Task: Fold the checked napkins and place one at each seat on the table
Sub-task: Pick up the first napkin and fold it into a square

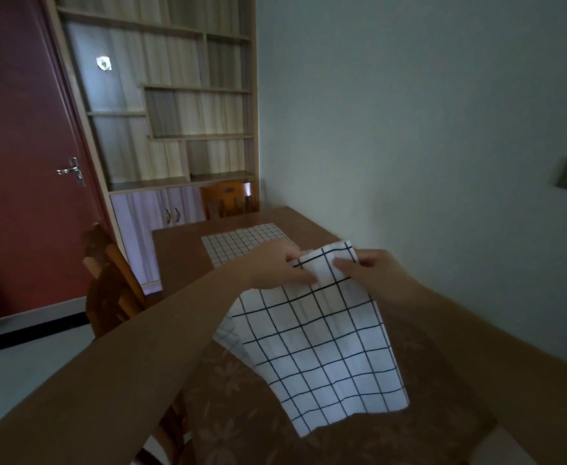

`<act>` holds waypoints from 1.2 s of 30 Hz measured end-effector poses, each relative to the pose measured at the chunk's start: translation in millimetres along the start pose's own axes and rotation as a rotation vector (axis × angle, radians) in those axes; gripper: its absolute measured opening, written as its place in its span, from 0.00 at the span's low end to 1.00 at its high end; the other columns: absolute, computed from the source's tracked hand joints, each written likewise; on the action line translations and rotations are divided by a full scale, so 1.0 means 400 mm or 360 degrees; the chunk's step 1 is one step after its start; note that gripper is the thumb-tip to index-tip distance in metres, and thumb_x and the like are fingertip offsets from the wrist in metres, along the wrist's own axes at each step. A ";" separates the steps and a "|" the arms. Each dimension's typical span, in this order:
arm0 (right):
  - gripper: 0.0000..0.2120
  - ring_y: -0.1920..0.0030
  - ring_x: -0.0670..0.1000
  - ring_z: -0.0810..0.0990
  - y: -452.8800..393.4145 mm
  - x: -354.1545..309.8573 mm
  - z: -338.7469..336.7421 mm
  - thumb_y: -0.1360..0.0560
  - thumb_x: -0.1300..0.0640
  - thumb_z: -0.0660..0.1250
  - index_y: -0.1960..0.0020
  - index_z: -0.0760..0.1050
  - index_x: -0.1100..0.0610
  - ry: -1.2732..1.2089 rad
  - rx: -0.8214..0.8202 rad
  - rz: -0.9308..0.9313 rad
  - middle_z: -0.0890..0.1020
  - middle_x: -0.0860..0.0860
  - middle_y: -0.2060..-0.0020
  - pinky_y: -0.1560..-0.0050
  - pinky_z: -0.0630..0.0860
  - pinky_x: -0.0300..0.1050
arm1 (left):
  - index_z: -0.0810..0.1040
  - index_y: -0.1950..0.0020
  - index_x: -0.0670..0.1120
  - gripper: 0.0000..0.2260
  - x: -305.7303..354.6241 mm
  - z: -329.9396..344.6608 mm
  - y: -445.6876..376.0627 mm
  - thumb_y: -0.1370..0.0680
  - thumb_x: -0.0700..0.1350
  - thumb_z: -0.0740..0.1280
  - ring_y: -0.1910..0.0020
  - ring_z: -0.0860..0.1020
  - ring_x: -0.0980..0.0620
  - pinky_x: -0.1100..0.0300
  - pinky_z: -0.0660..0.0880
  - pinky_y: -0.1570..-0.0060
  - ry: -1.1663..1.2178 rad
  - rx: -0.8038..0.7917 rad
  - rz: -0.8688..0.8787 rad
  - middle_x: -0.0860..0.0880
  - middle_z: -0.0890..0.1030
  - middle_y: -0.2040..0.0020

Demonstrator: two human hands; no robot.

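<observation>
Hands, left (277, 263) and right (367, 266), pinch our napkin's (322, 340) top edge at mid-frame, hanging above the desk (181, 253); loosen either pinch and we judge it drops unfolded.

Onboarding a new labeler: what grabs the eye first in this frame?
The large white black-checked cloth napkin, held up centre frame, hanging toward the camera. Both hands pinch its top edge: left hand, right hand. Behind them, a second checked napkin lies flat on the brown wooden table.
</observation>
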State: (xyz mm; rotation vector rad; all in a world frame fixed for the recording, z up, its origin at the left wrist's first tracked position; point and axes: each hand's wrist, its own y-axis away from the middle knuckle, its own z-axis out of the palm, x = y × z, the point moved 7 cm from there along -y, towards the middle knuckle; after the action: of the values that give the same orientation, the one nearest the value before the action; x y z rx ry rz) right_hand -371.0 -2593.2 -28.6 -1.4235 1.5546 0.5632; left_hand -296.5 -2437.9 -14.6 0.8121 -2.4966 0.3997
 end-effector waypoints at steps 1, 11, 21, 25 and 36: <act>0.25 0.57 0.66 0.82 0.004 0.005 -0.026 0.31 0.41 0.71 0.52 0.80 0.65 -0.0031 0.0037 0.0015 0.83 0.66 0.58 0.55 0.80 0.56 | 0.78 0.63 0.46 0.13 -0.005 -0.006 0.009 0.26 0.54 0.72 0.69 0.71 0.58 0.66 0.65 0.67 -0.0017 -0.0045 -0.0070 0.51 0.74 0.67; 0.12 0.73 0.48 0.81 0.065 0.025 -0.169 0.22 0.54 0.67 0.62 0.79 0.59 -0.0805 0.0232 0.0159 0.82 0.52 0.72 0.73 0.75 0.39 | 0.83 0.48 0.41 0.09 -0.027 -0.038 0.082 0.25 0.44 0.72 0.51 0.84 0.45 0.43 0.78 0.42 0.1411 0.0618 -0.0342 0.42 0.86 0.52; 0.12 0.63 0.59 0.82 0.088 0.045 -0.214 0.26 0.55 0.71 0.54 0.81 0.65 -0.0875 0.0246 0.0235 0.82 0.62 0.63 0.61 0.81 0.50 | 0.83 0.49 0.45 0.07 0.030 -0.021 0.078 0.26 0.43 0.73 0.49 0.83 0.49 0.47 0.77 0.41 0.1490 0.0766 -0.0373 0.47 0.86 0.51; 0.09 0.70 0.53 0.82 0.098 0.038 -0.221 0.24 0.56 0.68 0.59 0.80 0.60 -0.0851 0.0192 0.0229 0.82 0.56 0.69 0.71 0.78 0.42 | 0.84 0.50 0.46 0.07 0.032 -0.021 0.075 0.27 0.43 0.73 0.47 0.83 0.48 0.46 0.76 0.40 0.1498 0.0771 -0.0358 0.48 0.86 0.51; 0.12 0.71 0.49 0.80 0.083 0.026 -0.233 0.28 0.52 0.72 0.69 0.79 0.54 -0.0772 0.0186 0.0194 0.80 0.50 0.73 0.58 0.75 0.50 | 0.84 0.47 0.44 0.10 0.020 -0.031 0.079 0.26 0.44 0.73 0.48 0.83 0.48 0.45 0.76 0.40 0.1465 0.0775 -0.0338 0.46 0.86 0.50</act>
State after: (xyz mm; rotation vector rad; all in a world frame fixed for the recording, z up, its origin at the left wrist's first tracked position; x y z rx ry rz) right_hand -430.8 -2667.9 -1.8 -1.0125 1.2629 0.8091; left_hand -317.1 -2411.8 -3.7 0.8039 -1.4584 1.0486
